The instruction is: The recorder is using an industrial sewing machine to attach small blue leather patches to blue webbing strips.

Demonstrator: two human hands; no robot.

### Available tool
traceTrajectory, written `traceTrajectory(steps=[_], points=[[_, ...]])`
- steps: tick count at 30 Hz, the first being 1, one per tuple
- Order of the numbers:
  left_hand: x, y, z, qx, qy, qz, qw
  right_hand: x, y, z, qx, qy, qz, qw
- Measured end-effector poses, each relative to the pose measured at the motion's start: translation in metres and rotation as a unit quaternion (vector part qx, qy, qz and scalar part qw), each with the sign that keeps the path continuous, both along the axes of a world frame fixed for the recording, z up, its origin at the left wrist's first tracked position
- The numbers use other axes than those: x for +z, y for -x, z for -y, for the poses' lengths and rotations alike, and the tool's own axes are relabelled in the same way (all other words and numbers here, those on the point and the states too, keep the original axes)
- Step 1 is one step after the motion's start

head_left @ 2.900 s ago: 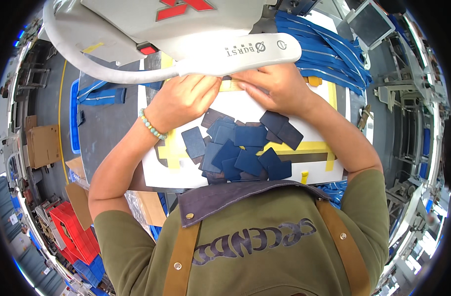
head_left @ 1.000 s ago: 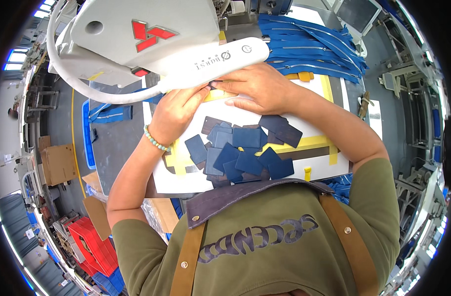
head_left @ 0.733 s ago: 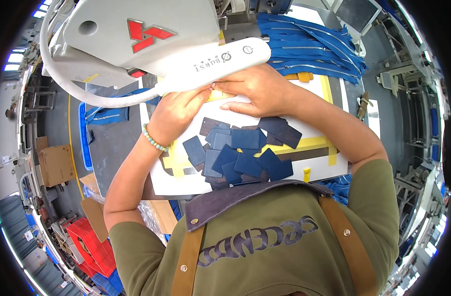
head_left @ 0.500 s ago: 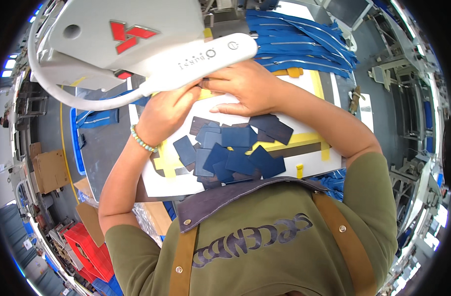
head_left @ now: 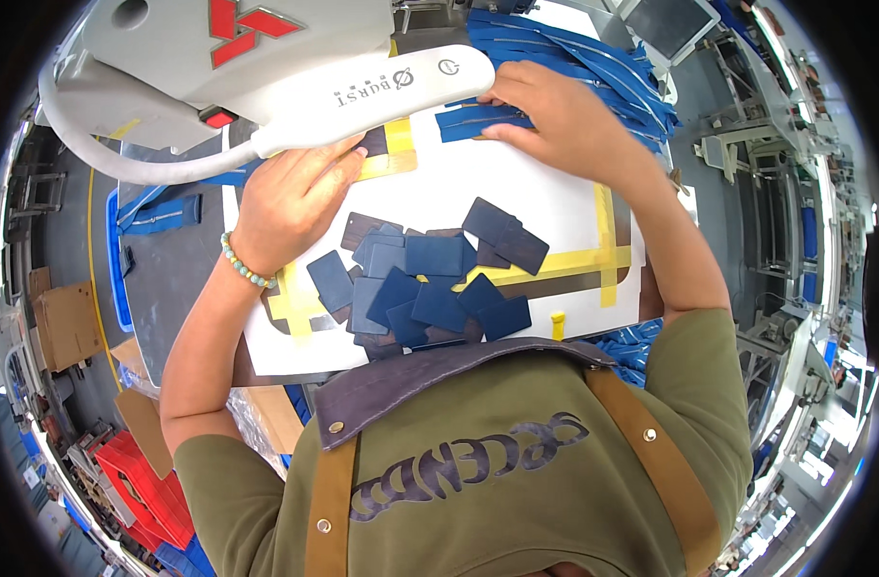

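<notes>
The pale machine head [head_left: 141, 72] fills my upper left. Below lies the white board [head_left: 435, 178], taped in yellow, with the blue zipper strips [head_left: 574, 58] at its far right. A white bar [head_left: 377, 96] crosses over some of my fingertips. Dark blue patches [head_left: 435, 255] overlap in a pile nearer me. My right hand [head_left: 555, 108] is over the strips' near end, thumb spread from the fingers — whether I'm pinching one, I can't tell. My left hand [head_left: 290, 197] keeps its fingers together — grip hidden — above a beaded bracelet [head_left: 243, 264].

Olive sleeves [head_left: 230, 481]; beaded bracelet [head_left: 242, 263]; brown straps [head_left: 331, 495]
</notes>
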State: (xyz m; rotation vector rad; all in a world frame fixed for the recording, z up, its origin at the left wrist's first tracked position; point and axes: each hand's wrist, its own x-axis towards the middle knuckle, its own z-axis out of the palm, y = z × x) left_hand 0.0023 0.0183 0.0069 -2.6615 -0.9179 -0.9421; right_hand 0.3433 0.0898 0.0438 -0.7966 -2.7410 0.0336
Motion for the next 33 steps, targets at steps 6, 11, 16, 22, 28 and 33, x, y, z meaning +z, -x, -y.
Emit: traceTrajectory(steps=[6,11,16,22,28,33], points=[[0.002,0.0,0.001,-0.002,-0.002,0.007,1.0,-0.016,0.001,0.002,-0.028,0.064,-0.11,0.991],[0.003,0.003,0.004,0.008,0.019,-0.002,1.0,-0.002,0.015,0.007,-0.085,0.336,-0.254,0.903],[0.003,0.003,0.003,0.001,0.024,0.013,1.0,-0.007,0.023,0.001,-0.076,0.453,-0.212,0.862],[0.005,0.001,0.002,0.001,0.0,0.023,1.0,-0.016,0.055,-0.003,0.041,0.36,-0.25,0.898],[0.002,0.004,0.002,0.008,-0.012,0.011,1.0,-0.009,0.062,-0.001,-0.06,0.45,-0.158,0.877],[0.0,0.005,0.001,0.012,-0.021,-0.002,1.0,-0.007,0.057,-0.002,-0.063,0.439,-0.198,0.874]])
